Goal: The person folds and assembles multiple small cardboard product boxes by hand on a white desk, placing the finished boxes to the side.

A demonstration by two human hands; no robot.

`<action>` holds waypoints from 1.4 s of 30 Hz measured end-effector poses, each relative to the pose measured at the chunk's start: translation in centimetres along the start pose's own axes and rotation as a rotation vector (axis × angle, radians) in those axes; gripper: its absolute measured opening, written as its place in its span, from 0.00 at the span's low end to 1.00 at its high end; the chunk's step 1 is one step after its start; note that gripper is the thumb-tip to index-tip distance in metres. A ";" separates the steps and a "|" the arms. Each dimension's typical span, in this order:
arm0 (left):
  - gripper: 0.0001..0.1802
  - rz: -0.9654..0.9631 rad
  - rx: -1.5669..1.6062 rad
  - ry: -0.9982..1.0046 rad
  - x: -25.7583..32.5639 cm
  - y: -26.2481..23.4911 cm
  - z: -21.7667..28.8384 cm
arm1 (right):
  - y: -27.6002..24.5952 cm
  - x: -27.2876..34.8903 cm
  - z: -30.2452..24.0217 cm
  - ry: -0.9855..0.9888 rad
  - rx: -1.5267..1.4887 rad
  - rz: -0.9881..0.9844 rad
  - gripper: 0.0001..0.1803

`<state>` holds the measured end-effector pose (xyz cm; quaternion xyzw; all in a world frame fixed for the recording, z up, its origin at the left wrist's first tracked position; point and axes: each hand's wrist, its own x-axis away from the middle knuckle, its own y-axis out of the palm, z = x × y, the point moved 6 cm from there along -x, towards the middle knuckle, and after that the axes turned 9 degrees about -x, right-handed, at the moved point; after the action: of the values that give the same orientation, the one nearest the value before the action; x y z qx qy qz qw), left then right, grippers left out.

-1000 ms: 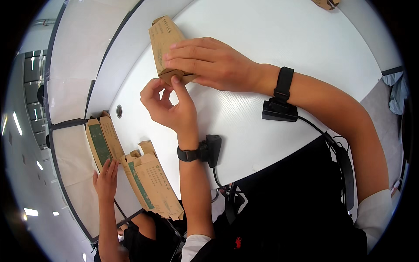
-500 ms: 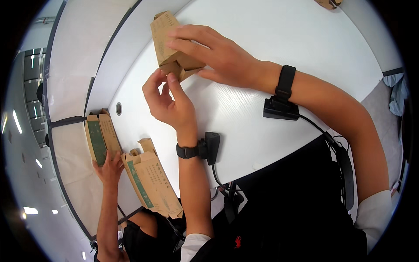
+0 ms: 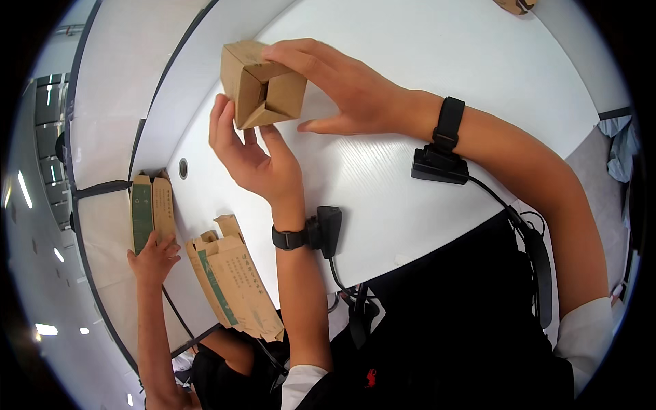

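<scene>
A small brown cardboard box [image 3: 287, 92] is raised over the white table with one end toward me. That end's flaps are folded inward, leaving a small dark gap in the middle. My left hand [image 3: 256, 164] holds it from below, fingers along its left side and thumb under the bottom edge. My right hand [image 3: 355, 92] reaches over from the right, fingertips on the top edge. Its thumb is spread low beside the right lower corner, and whether it touches is unclear. Black straps with small black devices circle both wrists.
On the left lies a flattened brown carton [image 3: 239, 283] with a green stripe. Beyond it, another person's hand [image 3: 156, 258] is by a green-and-brown box [image 3: 152, 208]. White partitions edge the white table [image 3: 437, 61]. A brown object [image 3: 516, 5] sits at the far edge.
The box has turned so its folded end faces me, and its flaps are closer together. My left hand moved slightly left. The other person's hand shifted left, its fingers spreading.
</scene>
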<state>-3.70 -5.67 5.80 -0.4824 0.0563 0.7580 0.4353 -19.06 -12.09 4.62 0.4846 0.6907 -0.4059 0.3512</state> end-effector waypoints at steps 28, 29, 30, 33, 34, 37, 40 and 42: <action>0.41 -0.275 0.187 -0.247 1.0 2.3 -2.5 | 1.1 1.3 2.3 0.401 -0.337 -0.114 0.32; 0.41 -0.260 0.186 -0.248 0.9 1.9 -2.6 | 1.1 1.2 2.3 0.415 -0.371 -0.122 0.33; 0.38 -0.258 0.232 -0.243 0.8 1.7 -2.7 | 1.1 1.0 2.1 0.409 -0.372 -0.138 0.33; 0.32 -0.222 0.280 -0.295 0.7 1.4 -2.2 | 0.9 0.9 2.3 0.459 -0.482 -0.103 0.30; 0.30 -0.209 0.276 -0.348 0.7 1.3 -2.3 | 0.9 0.9 2.5 0.420 -0.407 -0.123 0.30; 0.29 -0.189 0.267 -0.269 0.7 1.3 -2.6 | 0.9 0.6 2.3 0.318 -0.260 -0.208 0.32; 0.36 -0.199 0.340 -0.264 1.0 1.6 -2.9 | 1.2 0.7 1.7 0.442 -0.419 -0.207 0.37; 0.45 -0.288 0.223 -0.241 0.9 2.0 -2.0 | 1.2 0.6 1.6 0.433 -0.390 -0.221 0.42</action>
<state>-3.91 -7.41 3.37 -0.3402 0.0179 0.7291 0.5936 -17.98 -13.03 3.13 0.4053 0.8627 -0.1889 0.2361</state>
